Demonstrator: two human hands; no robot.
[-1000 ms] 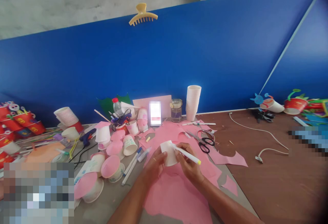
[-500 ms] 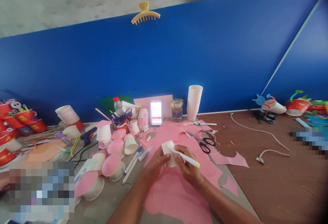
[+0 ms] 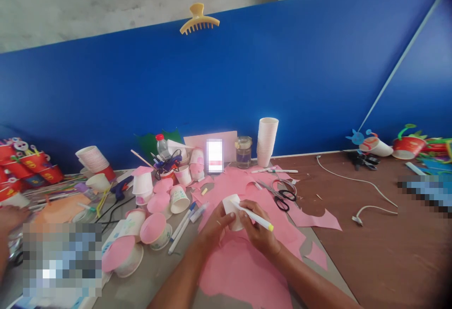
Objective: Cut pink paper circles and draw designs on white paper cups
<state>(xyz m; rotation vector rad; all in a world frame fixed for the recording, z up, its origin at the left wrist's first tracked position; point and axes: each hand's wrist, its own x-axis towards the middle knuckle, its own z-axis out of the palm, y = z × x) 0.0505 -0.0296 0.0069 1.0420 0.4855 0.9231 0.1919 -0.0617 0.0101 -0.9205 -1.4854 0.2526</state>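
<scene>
My left hand (image 3: 219,222) is closed round a white paper cup (image 3: 231,203), tilted on its side above the pink paper (image 3: 243,271). In my right hand (image 3: 259,229) is a white marker pen (image 3: 257,218) with a yellow end pointing towards the lower right. The pen's tip meets the cup near its upper edge; any mark there is too small to make out. Several markers (image 3: 181,229) lie left of my hands, and beyond them stand paper cups topped with pink discs (image 3: 153,228). Black-handled scissors (image 3: 285,199) rest on the pink sheet to the right.
At the back are a blurred screen (image 3: 214,156), a glass jar (image 3: 243,152) and a tall stack of cups (image 3: 267,142). A glue gun (image 3: 123,186) with a black cord lies left. Another person's hand (image 3: 12,217) shows at the far left. A white cable (image 3: 356,179) crosses the brown tabletop.
My hands stay on the cup and marker, with hardly any motion. The other person's hand at the far left has moved farther up the table.
</scene>
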